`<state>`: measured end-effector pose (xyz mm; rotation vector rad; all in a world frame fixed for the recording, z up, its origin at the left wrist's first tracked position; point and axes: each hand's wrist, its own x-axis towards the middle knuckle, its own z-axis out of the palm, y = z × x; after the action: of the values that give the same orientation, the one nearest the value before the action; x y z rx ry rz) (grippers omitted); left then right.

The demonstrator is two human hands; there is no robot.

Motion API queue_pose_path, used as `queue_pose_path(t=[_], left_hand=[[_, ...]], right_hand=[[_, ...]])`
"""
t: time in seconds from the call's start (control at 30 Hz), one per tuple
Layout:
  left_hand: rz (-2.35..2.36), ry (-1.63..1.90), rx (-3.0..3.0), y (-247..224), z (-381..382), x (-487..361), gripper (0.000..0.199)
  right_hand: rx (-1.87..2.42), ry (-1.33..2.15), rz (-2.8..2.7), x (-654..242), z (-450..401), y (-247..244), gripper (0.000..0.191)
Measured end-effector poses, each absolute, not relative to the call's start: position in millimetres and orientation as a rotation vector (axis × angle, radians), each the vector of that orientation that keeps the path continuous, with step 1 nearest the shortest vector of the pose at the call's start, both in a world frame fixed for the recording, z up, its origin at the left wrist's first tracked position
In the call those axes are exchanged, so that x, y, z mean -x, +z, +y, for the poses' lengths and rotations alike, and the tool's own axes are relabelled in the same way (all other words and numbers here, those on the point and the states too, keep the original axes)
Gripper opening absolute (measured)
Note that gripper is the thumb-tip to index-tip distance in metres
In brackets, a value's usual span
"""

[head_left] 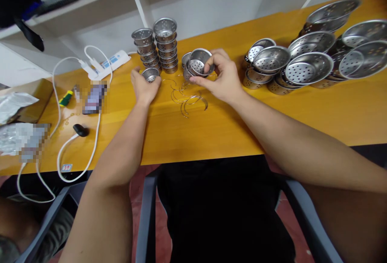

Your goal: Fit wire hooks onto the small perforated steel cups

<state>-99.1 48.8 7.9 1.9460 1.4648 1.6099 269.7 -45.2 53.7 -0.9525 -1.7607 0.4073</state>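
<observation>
My left hand is wrapped round a small perforated metal cup in front of the two tall stacks. Between the thumb and fingers of my right hand is a larger perforated cup, tilted, beside another metal cup partly hidden behind it. Two tall stacks of perforated cups, a left stack and a right stack, stand just behind my hands. Several thin curved wires lie on the orange table between my hands.
Wider perforated bowls stand in stacks at the right. On the left are a white power strip with cables, a phone, a green and yellow object, a black plug-like object and plastic bags. Another person's leg shows lower left.
</observation>
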Motion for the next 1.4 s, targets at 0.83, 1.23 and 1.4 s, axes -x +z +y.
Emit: queue_pose_path(t=[0.83,1.23,1.4], left_hand=[[1.079,1.312,-2.234,7.3,1.4,24.1,0.117],[1.164,1.3,-2.181,5.9,9.5,30.1,0.109],[1.137,1.323,-2.181,3.5,9.8,30.0,0.106]], right_hand=[[1.08,0.378,-1.992,-305.5,-49.2,69.9,0.08],[1.178,0.291,-2.145,-328.5,-15.5,14.9,0.066],[1.122,0.21,-2.223,-308.6,-40.1,48.3,0.069]])
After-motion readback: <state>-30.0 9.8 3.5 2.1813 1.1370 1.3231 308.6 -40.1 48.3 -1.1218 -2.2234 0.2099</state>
